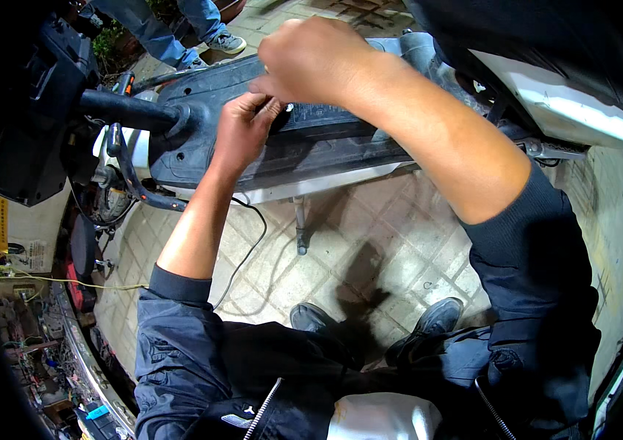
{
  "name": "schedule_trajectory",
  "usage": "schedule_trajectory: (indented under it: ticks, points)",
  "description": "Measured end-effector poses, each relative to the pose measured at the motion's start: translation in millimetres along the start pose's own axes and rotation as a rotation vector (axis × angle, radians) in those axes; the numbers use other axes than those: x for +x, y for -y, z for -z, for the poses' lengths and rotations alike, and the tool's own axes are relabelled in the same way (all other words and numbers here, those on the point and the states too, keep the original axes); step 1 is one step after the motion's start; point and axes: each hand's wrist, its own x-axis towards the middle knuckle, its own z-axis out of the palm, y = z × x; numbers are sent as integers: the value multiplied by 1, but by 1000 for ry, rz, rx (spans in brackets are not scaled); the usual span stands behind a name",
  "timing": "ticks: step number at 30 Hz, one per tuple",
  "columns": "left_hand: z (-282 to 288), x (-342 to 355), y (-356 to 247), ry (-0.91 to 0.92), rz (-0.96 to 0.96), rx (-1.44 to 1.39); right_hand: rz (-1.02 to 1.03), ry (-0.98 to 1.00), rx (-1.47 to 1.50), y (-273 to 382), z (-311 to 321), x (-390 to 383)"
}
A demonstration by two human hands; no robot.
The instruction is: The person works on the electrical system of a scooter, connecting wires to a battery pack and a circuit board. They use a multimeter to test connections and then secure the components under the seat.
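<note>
Evidently, outdoor or yard-like ground is shown: pale, square-patterned paving [370, 227] is lit brightly, and it is crossed by dark shadows near the dark shoes [440, 317] of the person. Above the paving, the long dark grey plastic footboard [201, 132] of a scooter is stretched across the upper middle, supported in part by a slim metal stand [300, 227]. Over this footboard the two hands are brought together. The left hand [245, 125] is held low, its thumb and forefinger pressed together; whether something is pinched between them cannot be told. The right hand [315, 62] is raised just above and curled, and its fingers are too hidden and blurred for any held item to be made out. Beside the fingertips, a small bright spot is seen on the footboard.

At the left, a thick black steering tube [124, 108] is joined to the footboard, and a thin black cable [260, 242] is looped over the paving. A yellow cord [69, 280] is drawn above jumbled parts [40, 374]. Beyond the scooter, blue jeans [143, 33] are worn by another person, near green plants [106, 45].
</note>
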Motion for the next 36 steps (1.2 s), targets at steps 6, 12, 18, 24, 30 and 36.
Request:
schedule_trajectory:
  ticks: [6,12,18,24,30,36]
  points:
    - [-7,-4,2,-50,-84,-278,76,119,-9,5,6,5]
    - [-9,-1,-1,-40,-36,-239,245,2,101,-11,-8,3]
    - [-1,-2,10,-49,-98,-261,108,83,-22,5,-4,8]
    - [-3,-2,13,-59,-57,-234,134,66,-94,4,-11,10]
    - [4,-1,5,-30,-18,-95,132,315,169,2,11,14]
    - [2,-1,15,3,22,-173,32,290,-27,10,9,15]
